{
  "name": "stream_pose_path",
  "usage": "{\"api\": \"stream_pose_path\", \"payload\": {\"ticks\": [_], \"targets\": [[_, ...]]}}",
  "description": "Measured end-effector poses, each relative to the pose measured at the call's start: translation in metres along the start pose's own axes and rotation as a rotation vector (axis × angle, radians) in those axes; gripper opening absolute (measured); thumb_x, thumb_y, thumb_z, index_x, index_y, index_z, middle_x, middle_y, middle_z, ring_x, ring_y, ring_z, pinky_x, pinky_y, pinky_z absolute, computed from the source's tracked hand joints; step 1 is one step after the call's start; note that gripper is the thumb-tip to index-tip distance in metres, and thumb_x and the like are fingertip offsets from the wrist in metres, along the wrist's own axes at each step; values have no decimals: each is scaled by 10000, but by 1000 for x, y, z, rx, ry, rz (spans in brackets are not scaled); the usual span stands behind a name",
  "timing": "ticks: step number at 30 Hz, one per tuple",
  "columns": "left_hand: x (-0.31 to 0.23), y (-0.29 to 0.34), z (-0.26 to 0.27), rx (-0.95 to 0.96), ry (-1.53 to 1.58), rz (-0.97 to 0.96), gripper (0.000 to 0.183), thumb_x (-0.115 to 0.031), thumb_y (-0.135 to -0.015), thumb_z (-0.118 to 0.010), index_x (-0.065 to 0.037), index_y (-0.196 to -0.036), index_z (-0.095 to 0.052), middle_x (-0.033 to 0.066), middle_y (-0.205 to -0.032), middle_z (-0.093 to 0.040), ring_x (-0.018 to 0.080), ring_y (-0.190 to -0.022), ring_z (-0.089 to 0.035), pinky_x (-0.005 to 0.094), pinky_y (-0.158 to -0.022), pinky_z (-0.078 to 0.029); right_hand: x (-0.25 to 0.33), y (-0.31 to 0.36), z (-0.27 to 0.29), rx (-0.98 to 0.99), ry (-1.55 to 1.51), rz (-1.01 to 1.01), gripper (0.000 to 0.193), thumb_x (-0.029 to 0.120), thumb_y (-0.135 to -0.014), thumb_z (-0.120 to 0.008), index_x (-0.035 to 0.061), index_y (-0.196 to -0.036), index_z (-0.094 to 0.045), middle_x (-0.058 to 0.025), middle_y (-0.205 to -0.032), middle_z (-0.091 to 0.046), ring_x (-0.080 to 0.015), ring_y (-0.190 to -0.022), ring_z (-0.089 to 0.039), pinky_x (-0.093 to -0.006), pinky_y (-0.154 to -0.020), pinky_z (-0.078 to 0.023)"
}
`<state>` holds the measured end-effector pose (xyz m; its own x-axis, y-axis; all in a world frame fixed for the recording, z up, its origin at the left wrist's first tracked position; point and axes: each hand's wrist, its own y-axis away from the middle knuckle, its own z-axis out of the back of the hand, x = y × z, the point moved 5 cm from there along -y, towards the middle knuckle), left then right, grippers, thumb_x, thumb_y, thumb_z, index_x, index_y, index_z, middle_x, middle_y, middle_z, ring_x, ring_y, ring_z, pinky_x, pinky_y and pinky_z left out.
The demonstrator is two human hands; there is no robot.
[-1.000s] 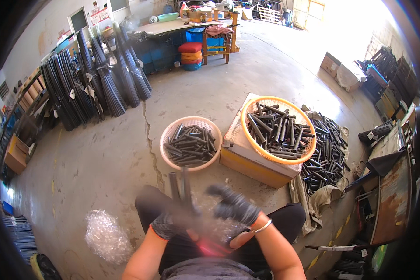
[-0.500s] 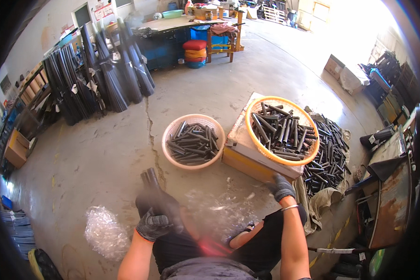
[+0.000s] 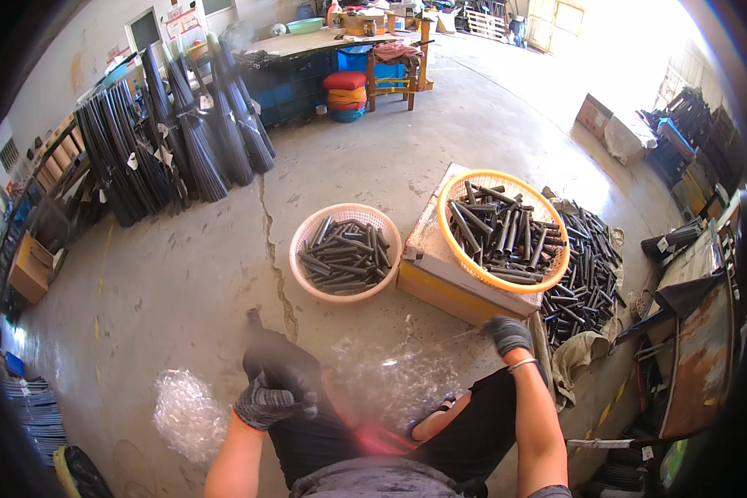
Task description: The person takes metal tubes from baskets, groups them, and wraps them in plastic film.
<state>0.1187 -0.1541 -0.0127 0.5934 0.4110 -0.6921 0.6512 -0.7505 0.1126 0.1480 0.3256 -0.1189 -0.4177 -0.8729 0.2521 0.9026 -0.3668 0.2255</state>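
Observation:
My left hand (image 3: 266, 402), in a dark grey knit glove, is curled closed over my left thigh. Its fingers are partly blurred, and I cannot make out what they hold. Just beyond my left knee shows the blurred end of a black tube (image 3: 253, 318). My right hand (image 3: 507, 335), also gloved, is closed near the front of the cardboard box, above my right knee. A thin pale strip (image 3: 461, 336) runs leftward from its fingers. Clear plastic scraps (image 3: 398, 365) lie on the floor between my legs.
Ahead stands a pink basket (image 3: 300, 278) of short black tubes. An orange basket (image 3: 506, 287) of tubes rests on a cardboard box (image 3: 440, 290), beside a tube pile (image 3: 585, 274) on sacking. Crumpled clear plastic (image 3: 187, 415) lies left. Bundled long black strips (image 3: 195, 149) lean back left.
My right hand has moved slightly right, and a thin strip now shows from it. My left hand has shifted slightly left. Less of the black tubes beyond my knee shows.

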Motion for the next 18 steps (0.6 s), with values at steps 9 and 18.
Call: {"api": "stream_pose_path", "payload": {"ticks": [9, 18], "targets": [[25, -52, -29, 128, -80, 97, 375, -136, -734, -743, 52, -1009, -571, 163, -922, -632, 282, -817, -617, 384, -692, -506, 237, 103, 57, 480, -1051, 609, 596, 198, -792, -724, 45, -1296, -445, -144, -1221, -562, -225, -1022, -584, -323, -896, -461], [12, -12, 8, 48, -247, -18, 314, -159, -789, -720, -5, -1024, -582, 148, -970, -622, 287, -854, -625, 391, -764, -515, 56, 15, 14, -139, -390, 416, 279, 263, -826, -660, 30, -979, -663, -167, -936, -667, -301, -861, -634, -357, -784, -485]]}}
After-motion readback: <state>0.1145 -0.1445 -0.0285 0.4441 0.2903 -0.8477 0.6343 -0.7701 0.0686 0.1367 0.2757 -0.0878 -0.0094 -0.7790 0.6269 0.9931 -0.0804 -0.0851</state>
